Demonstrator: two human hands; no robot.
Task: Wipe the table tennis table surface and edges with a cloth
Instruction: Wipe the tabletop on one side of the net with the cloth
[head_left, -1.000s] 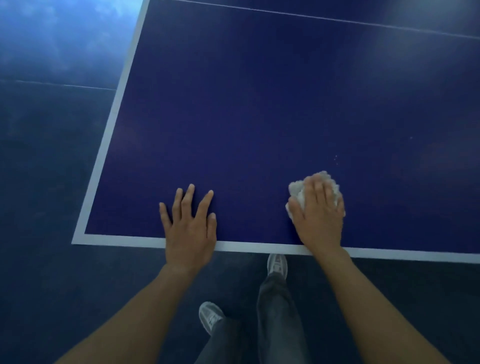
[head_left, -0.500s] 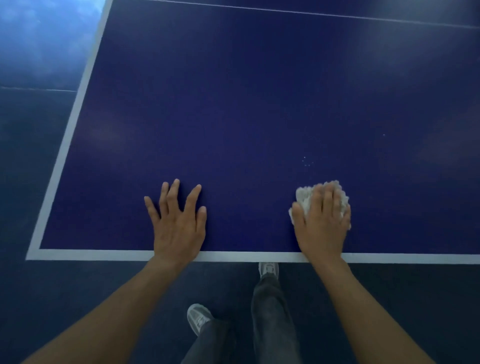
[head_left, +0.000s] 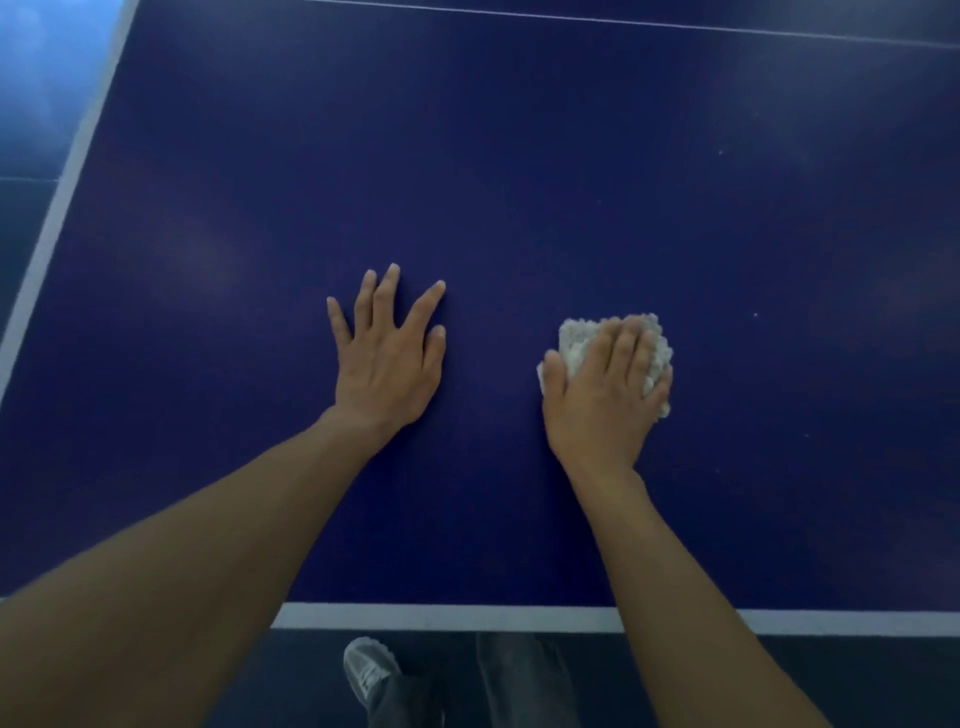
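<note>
Your feed is dim, heavy blue cast. Soft diffuse glare patches on the matte dark-blue table tennis table top (head_left: 519, 156), strongest upper right; brightest sheen on the glossy blue floor (head_left: 41, 78) upper left. Overall soft focus, wide-angle stretch toward the corners.
</note>
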